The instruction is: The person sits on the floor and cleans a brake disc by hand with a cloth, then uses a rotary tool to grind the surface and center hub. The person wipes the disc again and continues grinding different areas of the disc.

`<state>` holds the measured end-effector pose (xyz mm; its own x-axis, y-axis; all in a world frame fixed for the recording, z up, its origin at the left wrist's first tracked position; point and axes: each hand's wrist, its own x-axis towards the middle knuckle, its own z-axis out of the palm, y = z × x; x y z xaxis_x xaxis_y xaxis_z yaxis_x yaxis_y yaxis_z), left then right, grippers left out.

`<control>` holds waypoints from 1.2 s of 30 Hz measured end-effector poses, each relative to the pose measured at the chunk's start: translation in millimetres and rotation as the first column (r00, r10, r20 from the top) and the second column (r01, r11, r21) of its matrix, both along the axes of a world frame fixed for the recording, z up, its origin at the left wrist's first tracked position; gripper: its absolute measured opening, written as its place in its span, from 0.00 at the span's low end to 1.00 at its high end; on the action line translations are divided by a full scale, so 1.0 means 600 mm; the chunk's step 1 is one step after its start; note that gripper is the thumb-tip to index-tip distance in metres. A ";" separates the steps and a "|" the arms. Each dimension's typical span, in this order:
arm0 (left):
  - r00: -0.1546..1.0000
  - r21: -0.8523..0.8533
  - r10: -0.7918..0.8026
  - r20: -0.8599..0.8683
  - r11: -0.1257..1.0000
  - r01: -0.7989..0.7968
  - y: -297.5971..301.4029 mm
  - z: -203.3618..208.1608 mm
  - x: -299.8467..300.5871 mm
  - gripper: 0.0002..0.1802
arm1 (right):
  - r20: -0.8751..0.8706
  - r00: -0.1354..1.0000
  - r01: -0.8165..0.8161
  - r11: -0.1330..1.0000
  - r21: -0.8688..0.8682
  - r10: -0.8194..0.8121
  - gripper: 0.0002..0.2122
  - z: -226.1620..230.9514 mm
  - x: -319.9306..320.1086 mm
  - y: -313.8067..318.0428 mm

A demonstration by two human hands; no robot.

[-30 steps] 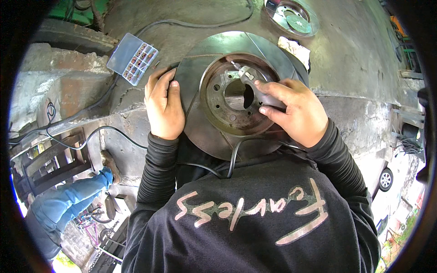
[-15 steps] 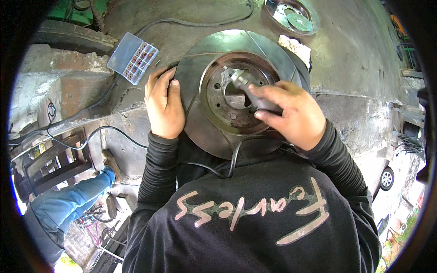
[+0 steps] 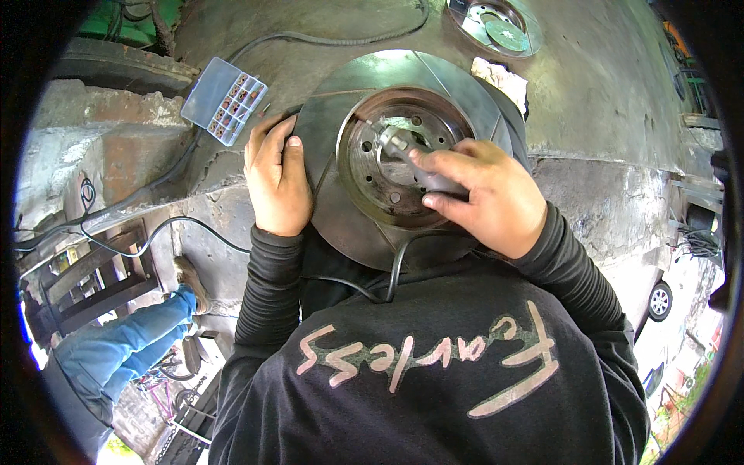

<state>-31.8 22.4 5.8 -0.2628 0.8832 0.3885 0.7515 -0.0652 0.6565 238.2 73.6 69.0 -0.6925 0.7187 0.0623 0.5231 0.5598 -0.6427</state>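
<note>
The right hand has its grip closed round a grey rotary tool, thumb and forefinger along the body. The tool's nose points up and to the left, with its thin tip at the inner wall of the brake disc's recessed centre; actual contact cannot be confirmed. The brake disc lies directly before the person, recess facing up. What bears it underneath is hidden. The left hand lies at the disc's left edge, fingers bent; whether its grip pinches the rim or only steadies it cannot be told.

Step in hand, as judged: working the recess wall with the tool. The next move calls for a light, steady angle along that wall, the tip kept off the bolt holes and the central opening, and the disc held from turning.

Clearances: the recess wall limits the tip's travel. A black cable loops close by the disc's lower edge, against the black top; snagging is possible. A pale cloth sits just beyond the upper right rim. An open parts case lies near the left fingers. The widest open room is on the concrete slab to the upper right, below a second disc.
</note>
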 end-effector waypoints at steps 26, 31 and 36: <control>0.786 -0.546 -0.269 0.557 0.594 0.591 0.263 -0.010 -0.035 0.32 | -0.558 0.469 -0.290 0.477 -0.830 -0.685 0.39 -0.116 0.228 0.005; 0.760 -0.495 -0.378 0.529 0.590 0.638 0.263 -0.005 -0.023 0.30 | -0.615 0.273 -0.407 0.490 -0.771 -0.740 0.42 -0.090 0.203 -0.013; 0.857 -0.480 -0.377 0.352 0.713 0.511 0.230 0.012 -0.025 0.27 | -0.672 0.393 -0.450 0.506 -0.736 -0.628 0.41 -0.080 0.196 0.008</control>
<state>-47.0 160.5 13.0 0.1994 0.9583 -0.2046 0.5646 0.0583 0.8233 355.6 78.3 21.1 -0.5455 0.8353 -0.0686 -0.5620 -0.4252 -0.7094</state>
